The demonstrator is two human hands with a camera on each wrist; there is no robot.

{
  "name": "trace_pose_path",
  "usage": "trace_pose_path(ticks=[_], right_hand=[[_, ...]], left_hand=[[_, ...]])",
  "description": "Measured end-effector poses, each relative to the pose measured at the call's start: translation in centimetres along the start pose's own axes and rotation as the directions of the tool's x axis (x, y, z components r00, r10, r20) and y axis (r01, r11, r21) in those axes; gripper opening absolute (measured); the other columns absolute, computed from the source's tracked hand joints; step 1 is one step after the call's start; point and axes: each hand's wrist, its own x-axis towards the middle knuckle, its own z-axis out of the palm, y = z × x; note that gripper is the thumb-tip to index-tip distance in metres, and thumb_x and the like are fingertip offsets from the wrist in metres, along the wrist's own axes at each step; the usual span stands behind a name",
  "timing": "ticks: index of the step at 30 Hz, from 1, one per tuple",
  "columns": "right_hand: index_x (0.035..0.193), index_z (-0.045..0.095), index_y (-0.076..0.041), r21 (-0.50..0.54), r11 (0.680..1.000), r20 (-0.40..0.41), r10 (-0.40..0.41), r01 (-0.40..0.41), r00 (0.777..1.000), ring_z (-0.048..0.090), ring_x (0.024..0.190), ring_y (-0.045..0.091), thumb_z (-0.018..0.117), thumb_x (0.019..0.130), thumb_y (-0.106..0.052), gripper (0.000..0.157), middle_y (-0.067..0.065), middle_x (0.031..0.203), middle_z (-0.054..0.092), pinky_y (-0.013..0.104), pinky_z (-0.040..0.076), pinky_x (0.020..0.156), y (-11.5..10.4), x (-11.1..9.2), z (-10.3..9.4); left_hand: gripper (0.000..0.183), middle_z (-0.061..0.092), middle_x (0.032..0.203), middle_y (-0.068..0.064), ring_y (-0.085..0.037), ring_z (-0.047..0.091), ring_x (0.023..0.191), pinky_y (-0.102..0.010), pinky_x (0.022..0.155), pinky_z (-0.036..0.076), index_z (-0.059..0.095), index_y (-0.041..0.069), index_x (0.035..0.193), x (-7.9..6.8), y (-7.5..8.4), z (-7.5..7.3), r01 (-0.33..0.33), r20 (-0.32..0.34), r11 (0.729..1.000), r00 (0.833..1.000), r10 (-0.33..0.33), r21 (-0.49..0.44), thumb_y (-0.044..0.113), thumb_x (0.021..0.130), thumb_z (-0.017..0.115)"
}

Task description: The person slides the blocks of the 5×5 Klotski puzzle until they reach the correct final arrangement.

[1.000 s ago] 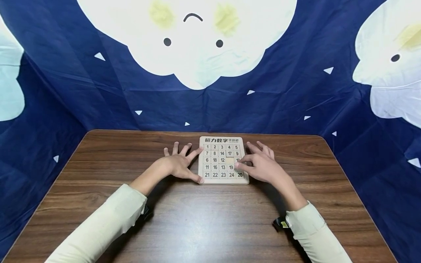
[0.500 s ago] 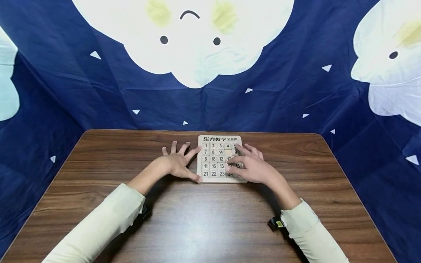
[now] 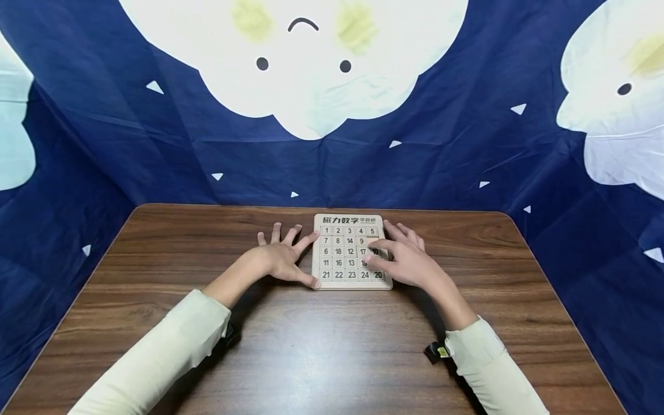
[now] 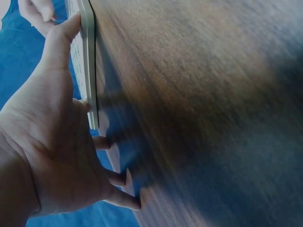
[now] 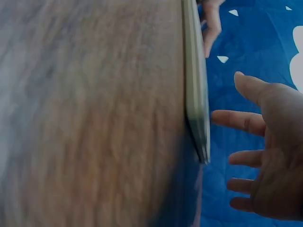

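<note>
A pale wooden number slide puzzle lies flat on the table, its dark-numbered tiles set in rows below a printed heading. Spread wide, my left hand touches the board's left side, thumb at the lower corner and index finger higher up. My right hand reaches over the right side, index finger and thumb extended above the right-hand tiles. Tile 9 sits fourth in the second row; the bare slot right of it is partly covered by the index finger. In the right wrist view the board's edge shows side-on beside the fingers.
The brown wood-grain table has rounded far corners. Behind it and at both sides hangs a dark blue cloth with white clouds and small triangles. A dark wrist strap shows by the right sleeve.
Tile 17 has slid down into the third row, then tile 9 left into its former place, so the bare slot is at the right end of row two. The left hand has stayed put.
</note>
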Motion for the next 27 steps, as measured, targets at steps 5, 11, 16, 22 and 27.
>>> trace_pose_path(ticks=[5,11,16,22,27], right_hand=[[0.135,0.084,-0.019,-0.034,0.999,-0.051,0.025,-0.027,0.998,0.023,0.169,0.061,0.073,0.107,-0.055,0.047,0.025,0.183,0.033,0.083,0.016,0.13,0.5,-0.5,-0.5],[0.15,0.075,-0.023,-0.08,0.997,-0.01,-0.013,0.013,1.0,0.022,0.168,0.062,0.067,0.109,-0.058,0.055,0.027,0.185,0.028,0.083,0.019,0.13,0.2,-0.1,0.0],[0.143,0.08,-0.028,-0.092,0.995,0.023,-0.039,0.041,0.999,0.023,0.169,0.061,0.069,0.108,-0.057,0.047,0.024,0.183,0.033,0.082,0.019,0.131,-0.2,-0.4,0.0],[0.133,0.085,-0.022,-0.092,0.995,-0.009,-0.037,0.037,0.999,0.024,0.168,0.062,0.073,0.106,-0.053,0.042,0.027,0.181,0.036,0.083,0.018,0.131,-0.5,-0.5,-0.7],[0.154,0.072,-0.031,-0.041,0.994,0.103,-0.1,0.105,0.99,0.022,0.168,0.063,0.065,0.109,-0.06,0.054,0.024,0.186,0.025,0.083,0.019,0.132,-1.5,0.2,0.2]], left_hand=[[0.133,-0.006,0.192,-0.016,-0.066,-0.018,0.169,-0.094,0.126,-0.004,0.001,0.044,0.182,-0.1,0.3,-0.2,0.006,0.005,1.0,1.0,-0.006,0.007,0.089,0.083,0.078],[0.133,-0.005,0.192,-0.016,-0.066,-0.017,0.169,-0.094,0.127,-0.003,0.001,0.044,0.182,-0.1,0.2,-0.1,0.007,0.008,1.0,1.0,-0.007,0.012,0.089,0.083,0.078],[0.133,-0.005,0.192,-0.016,-0.066,-0.016,0.169,-0.094,0.127,-0.002,0.001,0.043,0.182,-0.1,0.3,-0.1,0.008,0.01,1.0,1.0,-0.008,0.018,0.089,0.083,0.078],[0.133,-0.005,0.192,-0.017,-0.066,-0.017,0.169,-0.094,0.127,-0.003,0.001,0.044,0.182,0.0,0.3,-0.1,0.007,0.011,1.0,1.0,-0.008,0.02,0.09,0.083,0.077],[0.133,-0.005,0.191,-0.018,-0.067,-0.016,0.169,-0.094,0.127,-0.002,0.001,0.043,0.182,0.0,0.3,-0.1,0.008,0.013,1.0,1.0,-0.008,0.028,0.089,0.084,0.077]])
